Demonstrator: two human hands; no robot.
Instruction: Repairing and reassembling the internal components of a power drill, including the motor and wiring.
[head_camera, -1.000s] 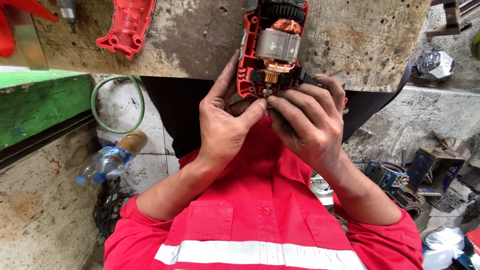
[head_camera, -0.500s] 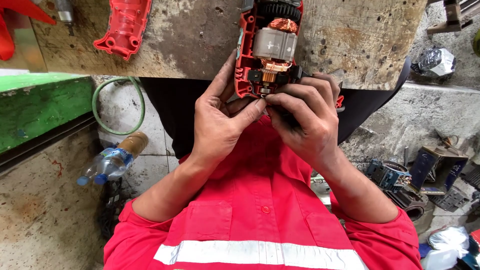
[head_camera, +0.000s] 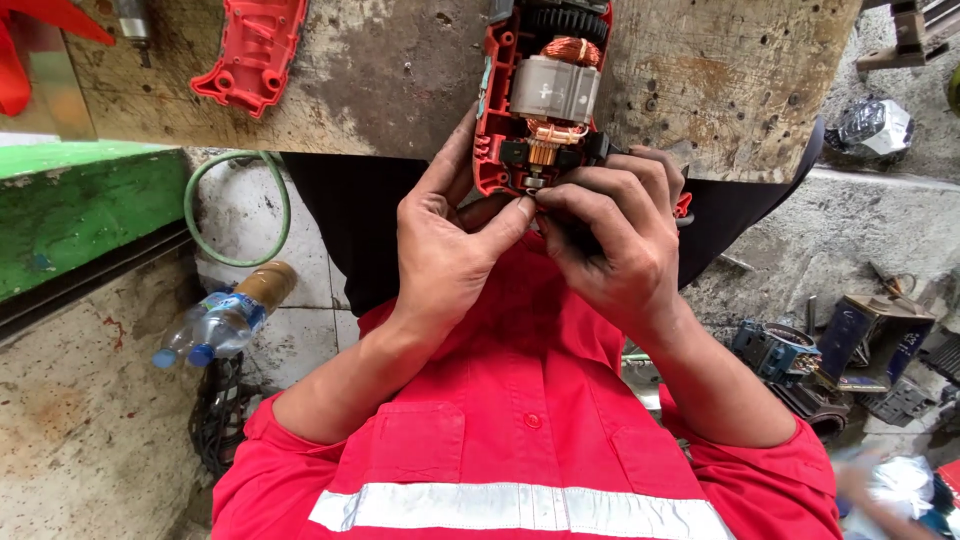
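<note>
Hands meet at the rear end of an opened power tool.

Sleeves of our red work shirt (head_camera: 520, 440) with its grey reflective band fill the near view, and from them our left hand (head_camera: 445, 250) and right hand (head_camera: 615, 250) rise to the tool. We curl the left hand around the red half-shell housing (head_camera: 487, 120), thumb pressed toward the right forefinger; the right fingers pinch a small part beside the copper commutator (head_camera: 543, 150), though we cannot tell which part. Above it sit the grey motor stator (head_camera: 553, 88) and copper windings (head_camera: 570, 48). The tool lies on the pitted wooden workbench (head_camera: 720, 90), overhanging its edge. Farther left on the bench rests the detached red housing cover (head_camera: 250, 55). Below, plastic bottles (head_camera: 215, 325) and a green hose (head_camera: 235, 210) lie on the floor.
</note>
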